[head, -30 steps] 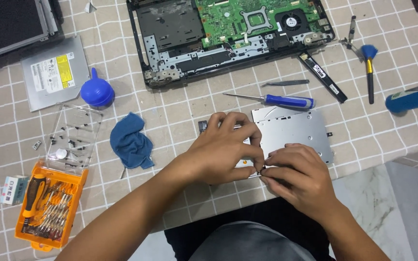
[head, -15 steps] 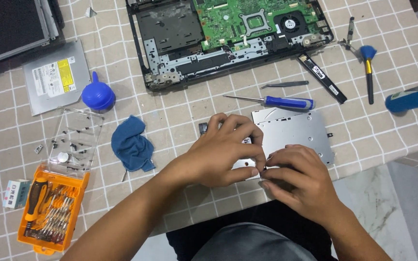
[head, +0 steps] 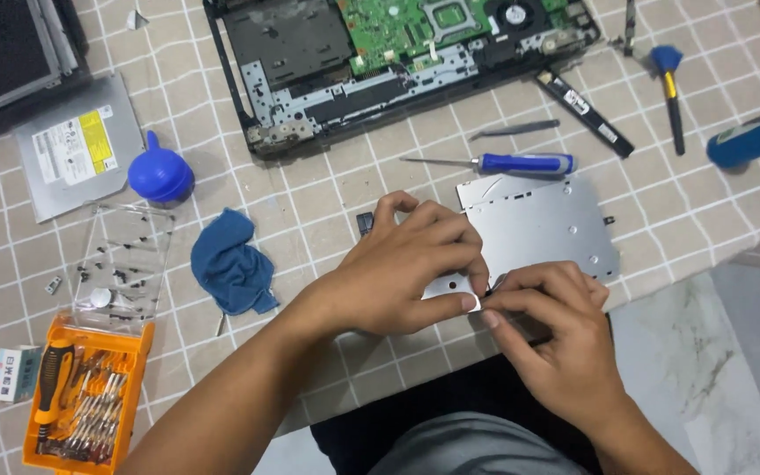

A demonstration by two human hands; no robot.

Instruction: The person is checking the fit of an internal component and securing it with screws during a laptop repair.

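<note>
surface: beige tablecloth [head: 327, 189] with white grid lines | floor: pale marbled tile [head: 688, 352], lower right | light: even, soft shadows | walls, windows: out of view

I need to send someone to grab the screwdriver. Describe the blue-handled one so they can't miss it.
Start at the opened laptop base at the top of the tiled table. Just below its front edge, above the flat silver metal drive that both hands work on, lies the screwdriver, pointing left. Its fat blue handle sets it apart from the bare grey tweezers just above it.
</note>
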